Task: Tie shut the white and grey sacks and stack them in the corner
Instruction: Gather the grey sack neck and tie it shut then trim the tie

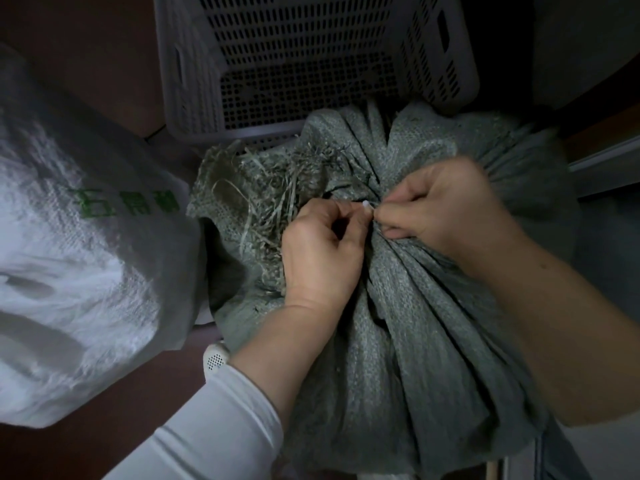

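Note:
A grey woven sack [426,341] stands in front of me, its mouth gathered into a bunched neck with frayed strands spilling out to the left. My left hand [318,251] and my right hand [446,206] meet at that neck. Both pinch a small white tie [367,204] between their fingertips, tight against the gathered cloth. A white woven sack [79,265] with green print lies on the left, touching the grey sack's side. How its mouth is closed is out of sight.
A grey perforated plastic crate [194,81] stands just beyond the grey sack. Reddish-brown floor [86,46] shows at the upper left. A pale ledge or sill [609,161] runs along the right edge.

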Demonstrator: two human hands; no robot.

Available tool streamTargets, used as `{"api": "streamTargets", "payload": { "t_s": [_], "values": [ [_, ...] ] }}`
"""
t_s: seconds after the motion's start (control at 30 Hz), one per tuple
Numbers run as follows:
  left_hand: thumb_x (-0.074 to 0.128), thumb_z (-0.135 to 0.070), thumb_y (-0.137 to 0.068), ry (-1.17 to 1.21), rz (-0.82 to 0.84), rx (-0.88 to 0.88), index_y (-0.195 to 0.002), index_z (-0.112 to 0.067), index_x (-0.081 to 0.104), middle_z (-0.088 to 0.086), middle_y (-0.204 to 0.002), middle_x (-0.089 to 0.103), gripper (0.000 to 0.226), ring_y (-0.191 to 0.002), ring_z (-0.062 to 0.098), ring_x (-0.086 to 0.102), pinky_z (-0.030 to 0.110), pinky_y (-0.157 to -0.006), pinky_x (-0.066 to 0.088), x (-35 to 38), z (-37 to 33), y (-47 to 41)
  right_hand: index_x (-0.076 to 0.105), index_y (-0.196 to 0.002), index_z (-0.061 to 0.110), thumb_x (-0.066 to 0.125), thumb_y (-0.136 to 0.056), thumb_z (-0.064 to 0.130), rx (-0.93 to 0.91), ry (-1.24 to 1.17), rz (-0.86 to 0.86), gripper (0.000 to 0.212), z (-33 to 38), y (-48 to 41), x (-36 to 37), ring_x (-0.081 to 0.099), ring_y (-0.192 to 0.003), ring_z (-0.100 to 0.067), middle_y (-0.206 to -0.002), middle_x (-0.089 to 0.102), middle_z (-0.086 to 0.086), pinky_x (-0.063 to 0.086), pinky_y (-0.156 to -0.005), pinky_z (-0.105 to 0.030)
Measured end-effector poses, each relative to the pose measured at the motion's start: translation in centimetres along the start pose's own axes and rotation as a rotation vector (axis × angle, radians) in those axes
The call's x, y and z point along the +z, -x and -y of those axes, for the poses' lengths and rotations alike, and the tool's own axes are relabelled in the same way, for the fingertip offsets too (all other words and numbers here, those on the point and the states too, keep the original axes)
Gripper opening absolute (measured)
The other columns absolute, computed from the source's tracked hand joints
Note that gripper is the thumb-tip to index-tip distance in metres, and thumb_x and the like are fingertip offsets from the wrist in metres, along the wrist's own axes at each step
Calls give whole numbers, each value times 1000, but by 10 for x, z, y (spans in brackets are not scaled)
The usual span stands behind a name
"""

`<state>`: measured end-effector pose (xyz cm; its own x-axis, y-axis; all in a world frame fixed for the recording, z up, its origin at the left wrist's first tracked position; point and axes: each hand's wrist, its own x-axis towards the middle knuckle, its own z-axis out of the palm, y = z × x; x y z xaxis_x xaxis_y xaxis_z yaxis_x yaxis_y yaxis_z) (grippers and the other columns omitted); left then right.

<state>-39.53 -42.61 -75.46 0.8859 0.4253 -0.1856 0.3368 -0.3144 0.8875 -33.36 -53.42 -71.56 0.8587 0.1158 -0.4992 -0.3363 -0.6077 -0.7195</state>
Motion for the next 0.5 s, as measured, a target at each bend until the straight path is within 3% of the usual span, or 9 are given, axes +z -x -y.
{"api": "streamTargets", "payload": {
  "t_s": [0.17, 0.5],
  "values": [
    [67, -26, -79, 3, -11, 5, -83, -9, 71, 4, -89, 71, 18, -84, 15, 66, 28, -77, 53, 1, 1, 0, 68, -63, 11, 74, -69, 9, -22, -7, -2, 9, 1, 3, -1, 71, -66, -29, -60, 68, -12, 59, -73, -49],
    [63, -27, -76, 9, -24, 57, -81, -9, 71, 1, -85, 69, 20, -79, 6, 62, 23, -75, 50, 2, 2, 1, 62, -55, 15, 73, -70, 8, 17, -25, -16, 20, 2, 1, 1, 66, -54, -17, -59, 67, -10, 59, -68, -39]
  ]
}}
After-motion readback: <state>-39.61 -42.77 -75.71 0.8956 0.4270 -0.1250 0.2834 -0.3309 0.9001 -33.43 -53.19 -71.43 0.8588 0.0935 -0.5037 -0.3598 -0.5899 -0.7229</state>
